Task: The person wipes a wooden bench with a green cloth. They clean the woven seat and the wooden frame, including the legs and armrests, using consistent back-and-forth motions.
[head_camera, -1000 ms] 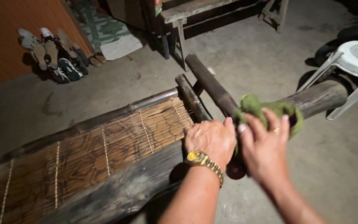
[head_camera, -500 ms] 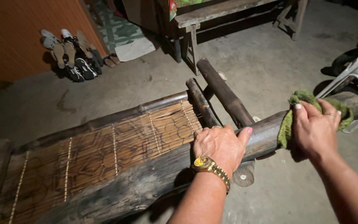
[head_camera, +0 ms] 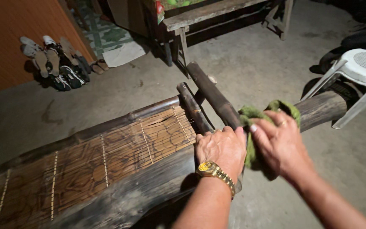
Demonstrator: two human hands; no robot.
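Right at the centre of the frame, the left hand (head_camera: 220, 149), a gold watch (head_camera: 206, 168) on its wrist, is closed palm-down over the dark wooden side rail (head_camera: 149, 191) of a bamboo-slatted bench (head_camera: 98, 161). Just beside it, the right hand (head_camera: 281, 144) has its fingers curled around a green cloth (head_camera: 255, 116), pressing it against the same rail where the thick log (head_camera: 320, 108) runs on toward the right edge. Two dark cross poles (head_camera: 208, 95) angle up behind the hands. A white plastic chair (head_camera: 361, 70) stands at the upper right, a wooden bench (head_camera: 208, 12) at the top, and a heap of shoes (head_camera: 56, 59) lies at the upper left against an orange wall (head_camera: 9, 34).
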